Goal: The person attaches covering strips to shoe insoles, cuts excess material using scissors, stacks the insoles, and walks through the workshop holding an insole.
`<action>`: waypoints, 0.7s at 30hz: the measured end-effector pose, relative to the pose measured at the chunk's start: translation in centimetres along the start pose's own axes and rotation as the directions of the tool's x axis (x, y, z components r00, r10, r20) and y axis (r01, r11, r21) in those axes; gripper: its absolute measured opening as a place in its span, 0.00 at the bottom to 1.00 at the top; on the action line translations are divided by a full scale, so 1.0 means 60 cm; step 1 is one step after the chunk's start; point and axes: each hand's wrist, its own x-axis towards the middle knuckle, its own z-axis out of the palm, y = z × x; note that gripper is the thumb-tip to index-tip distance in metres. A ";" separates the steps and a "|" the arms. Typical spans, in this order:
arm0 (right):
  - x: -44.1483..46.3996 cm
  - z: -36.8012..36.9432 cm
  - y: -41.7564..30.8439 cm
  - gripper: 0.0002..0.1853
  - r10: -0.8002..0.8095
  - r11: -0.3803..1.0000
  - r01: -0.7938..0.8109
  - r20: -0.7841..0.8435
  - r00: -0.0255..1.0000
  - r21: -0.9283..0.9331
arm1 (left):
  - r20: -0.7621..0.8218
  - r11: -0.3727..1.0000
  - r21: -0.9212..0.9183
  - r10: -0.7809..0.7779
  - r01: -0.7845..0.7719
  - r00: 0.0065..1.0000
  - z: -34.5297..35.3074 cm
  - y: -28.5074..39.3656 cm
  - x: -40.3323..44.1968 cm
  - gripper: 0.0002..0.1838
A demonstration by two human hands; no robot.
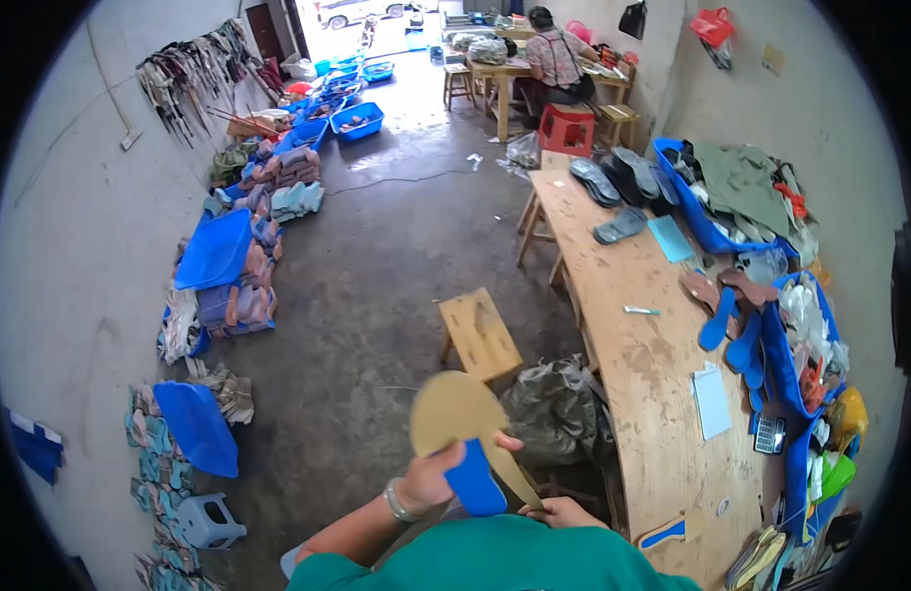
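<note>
My left hand (431, 478), with a bracelet at the wrist, grips a tan sole-shaped piece (459, 409) with its broad rounded end upward. A blue piece (475, 480) lies against the tan one, beside the thumb. Fingertips show at the right edge of the tan piece. Lower right, my right hand (564, 514) pinches the narrow lower end of a tan strip (515, 473) close to my green shirt. Both hands are in front of my body, left of the long wooden table.
The long wooden table (662, 369) bears slippers (621, 225), blue soles (717, 320) and a calculator (769, 433). A wooden stool (480, 335) and a dark sack (554, 414) stand ahead. Blue bins (214, 251) line the left wall. A person (559, 59) sits at the back.
</note>
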 end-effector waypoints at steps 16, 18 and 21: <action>0.375 -0.180 -0.335 0.13 0.223 0.236 0.133 0.186 0.957 -0.963 | -0.393 0.534 0.350 0.830 -0.770 0.397 -0.136 0.338 -0.193 0.26; 0.435 -0.180 -0.425 0.12 0.101 0.369 0.208 0.261 0.960 -0.906 | -0.409 0.521 0.420 0.840 -0.743 0.357 -0.176 0.373 -0.166 0.27; 0.556 -0.187 -0.533 0.12 -0.114 0.285 0.254 0.231 0.966 -0.924 | -0.402 0.511 0.503 0.852 -0.697 0.335 -0.219 0.473 -0.089 0.27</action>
